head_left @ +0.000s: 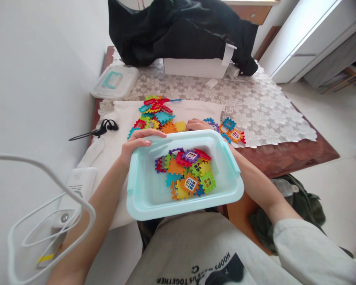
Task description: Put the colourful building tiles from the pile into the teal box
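A light aqua plastic tub (142, 206) is tilted toward me at the table's near edge, with several colourful interlocking building tiles (190, 184) inside. My left hand (138, 140) is closed around its far left corner, thumb and fingers over the rim. My right hand (198, 124) lies past the tub's far rim, low over the table among loose tiles; its fingers are curled and partly hidden by the tub. A heap of tiles (163, 116) is left of my right hand. A smaller group of tiles (233, 130), some with white window lattices, lies to its right.
A clear lid (115, 82) with an aqua handle lies at the back left. Black earphones (106, 126) rest on the white cloth. A white power strip (80, 182) and cable (90, 213) are at left. Black fabric (180, 35) covers a white box at the back.
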A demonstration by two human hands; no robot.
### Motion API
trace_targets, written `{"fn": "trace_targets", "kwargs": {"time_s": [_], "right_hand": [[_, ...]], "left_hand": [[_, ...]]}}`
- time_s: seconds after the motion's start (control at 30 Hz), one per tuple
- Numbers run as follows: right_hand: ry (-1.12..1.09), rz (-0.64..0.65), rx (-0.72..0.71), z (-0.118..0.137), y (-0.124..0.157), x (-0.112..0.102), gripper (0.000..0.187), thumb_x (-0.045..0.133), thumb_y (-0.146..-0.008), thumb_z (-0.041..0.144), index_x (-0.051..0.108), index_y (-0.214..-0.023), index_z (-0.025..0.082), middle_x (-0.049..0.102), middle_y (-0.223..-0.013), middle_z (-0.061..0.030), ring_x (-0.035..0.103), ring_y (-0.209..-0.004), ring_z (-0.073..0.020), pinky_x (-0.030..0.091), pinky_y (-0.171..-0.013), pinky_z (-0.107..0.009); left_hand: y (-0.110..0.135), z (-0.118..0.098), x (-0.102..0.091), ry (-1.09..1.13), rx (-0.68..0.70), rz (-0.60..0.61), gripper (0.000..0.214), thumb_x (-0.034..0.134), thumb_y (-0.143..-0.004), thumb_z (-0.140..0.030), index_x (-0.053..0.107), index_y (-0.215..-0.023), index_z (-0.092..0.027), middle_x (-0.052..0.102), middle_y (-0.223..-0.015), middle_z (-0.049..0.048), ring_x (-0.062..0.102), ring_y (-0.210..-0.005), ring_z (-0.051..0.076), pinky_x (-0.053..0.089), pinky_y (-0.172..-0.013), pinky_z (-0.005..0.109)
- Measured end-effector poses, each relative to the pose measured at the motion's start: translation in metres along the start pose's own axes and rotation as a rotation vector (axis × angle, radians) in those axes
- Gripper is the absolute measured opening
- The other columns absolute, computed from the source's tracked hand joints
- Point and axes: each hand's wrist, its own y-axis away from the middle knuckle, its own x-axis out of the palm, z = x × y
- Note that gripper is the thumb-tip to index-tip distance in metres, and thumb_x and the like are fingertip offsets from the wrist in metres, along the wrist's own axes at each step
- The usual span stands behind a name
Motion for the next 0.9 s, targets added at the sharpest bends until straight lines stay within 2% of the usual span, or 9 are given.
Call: {"fn": "trace_targets", "kwargs": {"time_s": [0.1,0.23,0.4,0.5,0.57,0.63,0.73,0.8,0.9], "right_hand": [[-0.036,-0.099,0.059,0.006,0.000,-0.009,0.066,0.061,-0.096,0.087,0.066,-0.072,0.025,0.068,-0.079,-0.0041,0.061,-0.078,-0.0205,0.053,-0.079,-0.036],[-0.368,-0.392,0.146,0.013,0.000,-0.027,0.072,0.060,-0.093,0.095,0.062,-0.074,0.025,0.058,-0.070,0.0004,0.051,-0.064,-0.0159,0.046,-0.063,-0.033],[-0.599,-0.547,0.031,0.042,0.008,-0.048,0.071,0.056,-0.094,0.100,0.056,-0.081,0.029,0.064,-0.085,-0.0035,0.068,-0.080,-0.0209,0.061,-0.071,-0.036],[-0.603,-0.513,-0.065,0.068,0.022,-0.054,0.077,0.056,-0.086,0.107,0.059,-0.078,0.031,0.068,-0.091,-0.0062,0.073,-0.092,-0.0258,0.067,-0.084,-0.044],[-0.612,-0.349,-0.126,0.079,0.029,-0.056,0.084,0.056,-0.076,0.113,0.065,-0.076,0.030,0.071,-0.092,-0.0082,0.075,-0.096,-0.0296,0.068,-0.093,-0.051],[-0.599,-0.194,-0.147,0.080,0.032,-0.059,0.090,0.050,-0.075,0.116,0.072,-0.079,0.029,0.075,-0.095,-0.0102,0.077,-0.101,-0.0324,0.067,-0.102,-0.055],[-0.429,-0.254,-0.049,0.062,0.029,-0.064,0.088,0.039,-0.093,0.106,0.082,-0.100,0.029,0.080,-0.114,-0.0117,0.076,-0.119,-0.0330,0.060,-0.117,-0.056],[-0.139,-0.330,0.119,0.039,0.027,-0.066,0.081,0.044,-0.100,0.097,0.080,-0.127,0.030,0.077,-0.141,-0.0136,0.068,-0.142,-0.0365,0.050,-0.130,-0.060],[0.345,-0.195,0.498,0.005,0.029,-0.064,0.095,0.062,-0.097,0.089,0.058,-0.166,0.025,0.042,-0.184,-0.0213,0.033,-0.172,-0.0531,0.031,-0.136,-0.080]], "left_hand": [[0.000,-0.001,0.000,-0.007,0.000,-0.010,0.035,0.077,-0.069,-0.025,0.094,-0.099,-0.016,0.089,-0.096,0.0098,0.077,-0.079,0.023,0.058,-0.068,0.026],[-0.001,-0.003,0.002,-0.013,-0.013,0.007,0.037,0.077,-0.069,-0.027,0.095,-0.100,-0.018,0.089,-0.092,0.0090,0.076,-0.076,0.023,0.057,-0.065,0.026],[0.000,-0.005,0.005,0.014,-0.023,0.002,0.039,0.078,-0.065,-0.026,0.096,-0.098,-0.019,0.089,-0.093,0.0087,0.076,-0.075,0.022,0.057,-0.064,0.026],[0.001,-0.004,0.007,0.019,-0.019,-0.015,0.038,0.077,-0.066,-0.027,0.096,-0.098,-0.019,0.090,-0.096,0.0092,0.077,-0.075,0.023,0.058,-0.064,0.027],[0.002,-0.003,0.007,0.004,-0.009,-0.019,0.037,0.076,-0.067,-0.027,0.096,-0.098,-0.019,0.090,-0.099,0.0098,0.078,-0.078,0.024,0.059,-0.065,0.028],[0.002,-0.003,0.006,-0.004,-0.006,-0.013,0.037,0.076,-0.067,-0.027,0.095,-0.098,-0.019,0.090,-0.100,0.0099,0.079,-0.080,0.024,0.060,-0.067,0.028],[0.001,-0.003,0.005,0.012,-0.016,-0.008,0.038,0.077,-0.068,-0.027,0.095,-0.099,-0.018,0.090,-0.099,0.0097,0.079,-0.079,0.024,0.060,-0.067,0.027],[0.001,-0.003,0.006,0.023,-0.024,-0.006,0.038,0.077,-0.068,-0.026,0.096,-0.100,-0.018,0.090,-0.098,0.0097,0.078,-0.079,0.023,0.060,-0.068,0.026],[0.001,-0.005,0.007,0.029,-0.024,-0.006,0.038,0.077,-0.067,-0.025,0.096,-0.099,-0.017,0.090,-0.098,0.0092,0.078,-0.080,0.021,0.059,-0.069,0.025]]}}
